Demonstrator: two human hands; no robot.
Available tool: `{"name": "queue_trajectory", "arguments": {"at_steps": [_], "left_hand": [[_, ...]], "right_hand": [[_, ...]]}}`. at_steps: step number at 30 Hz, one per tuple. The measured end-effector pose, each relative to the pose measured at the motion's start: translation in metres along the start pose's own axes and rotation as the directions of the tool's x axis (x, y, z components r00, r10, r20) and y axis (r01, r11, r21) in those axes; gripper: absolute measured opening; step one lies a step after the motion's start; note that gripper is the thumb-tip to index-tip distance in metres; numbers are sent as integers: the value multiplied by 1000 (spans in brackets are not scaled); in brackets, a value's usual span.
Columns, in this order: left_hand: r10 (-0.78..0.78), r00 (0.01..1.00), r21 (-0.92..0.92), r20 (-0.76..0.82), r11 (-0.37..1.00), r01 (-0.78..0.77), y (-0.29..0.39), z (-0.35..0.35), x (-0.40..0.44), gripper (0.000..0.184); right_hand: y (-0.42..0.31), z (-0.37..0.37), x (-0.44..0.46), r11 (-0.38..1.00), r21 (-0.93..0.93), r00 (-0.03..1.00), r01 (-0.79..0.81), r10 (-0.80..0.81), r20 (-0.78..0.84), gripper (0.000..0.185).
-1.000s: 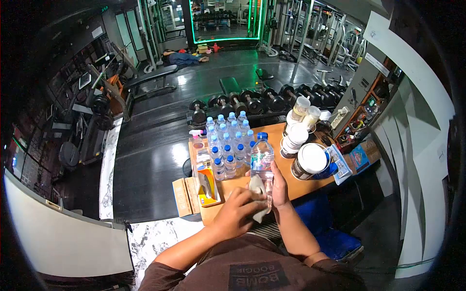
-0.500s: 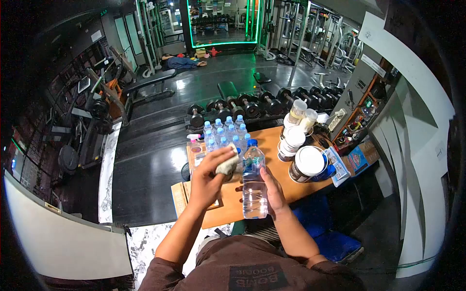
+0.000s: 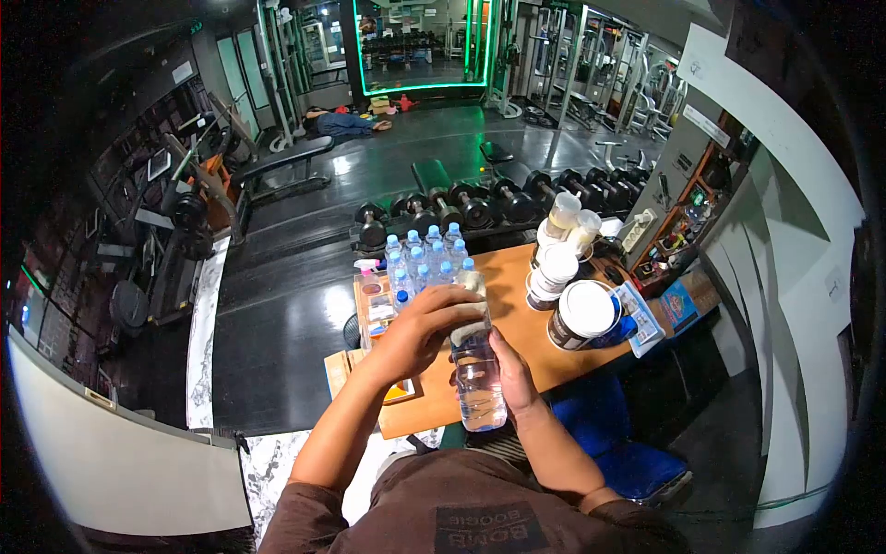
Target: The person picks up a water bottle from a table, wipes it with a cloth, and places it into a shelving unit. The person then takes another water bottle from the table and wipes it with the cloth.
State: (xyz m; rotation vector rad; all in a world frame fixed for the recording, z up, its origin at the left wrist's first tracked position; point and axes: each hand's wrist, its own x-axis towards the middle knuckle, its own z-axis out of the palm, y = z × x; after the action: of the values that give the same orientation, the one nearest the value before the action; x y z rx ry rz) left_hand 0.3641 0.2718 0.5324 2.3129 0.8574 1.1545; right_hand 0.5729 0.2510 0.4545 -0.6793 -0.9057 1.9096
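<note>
My right hand (image 3: 517,374) is wrapped round a large clear water bottle (image 3: 481,392), which stands nearly upright over the table's near edge. A pale cloth (image 3: 471,288) is in my left hand (image 3: 425,328) and lies against the bottle's top, hiding its cap. Behind my left hand, several small water bottles (image 3: 423,262) with blue caps stand grouped on the wooden table (image 3: 544,367). A yellow box (image 3: 399,392) is partly covered by my left forearm.
White tubs (image 3: 585,310) and lidded jars stand on the table's right part. Beyond the table runs a row of dumbbells (image 3: 475,205). A blue chair (image 3: 637,466) is at the lower right. A person (image 3: 346,124) lies on the floor far back.
My left hand has lifted the cloth from the bottle's side, then brought it onto the bottle's top. The large bottle has come lower and a little left, with my right hand still round it.
</note>
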Motion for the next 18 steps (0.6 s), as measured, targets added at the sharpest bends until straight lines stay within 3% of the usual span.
{"name": "queue_trajectory", "arguments": {"at_steps": [3, 6, 11, 13, 14, 16, 18], "left_hand": [[52, 995, 97, -83, 994, -44, -2, 6, -14, 67], [-7, 990, 72, -143, 997, 18, 7, 20, -33, 59], [-37, 993, -19, -114, 999, 36, 19, 27, -44, 63], [-145, 963, -72, -227, 989, 132, 16, 27, -36, 66], [-147, 946, -75, -289, 989, 131, 15, 25, -30, 58], [-52, 930, 30, -364, 997, 67, 13, 18, -10, 56], [-10, 937, 99, -348, 994, 48, 6, 15, 0, 55]], "right_hand": [[-6, 1, -2, 1000, -2, 1000, -26, 26, -4, 57], [-9, 4, -2, 1000, 24, 999, -12, 13, -34, 57], [-9, -1, 4, 993, 103, 997, 66, -63, -34, 48], [-4, -5, 8, 996, 63, 998, 63, -61, -32, 53], [-1, -5, 9, 998, 28, 998, 63, -63, -29, 58], [4, 3, 5, 990, 45, 991, 136, -136, -7, 61], [6, 4, 6, 997, -76, 1000, 22, -23, -11, 63]]}}
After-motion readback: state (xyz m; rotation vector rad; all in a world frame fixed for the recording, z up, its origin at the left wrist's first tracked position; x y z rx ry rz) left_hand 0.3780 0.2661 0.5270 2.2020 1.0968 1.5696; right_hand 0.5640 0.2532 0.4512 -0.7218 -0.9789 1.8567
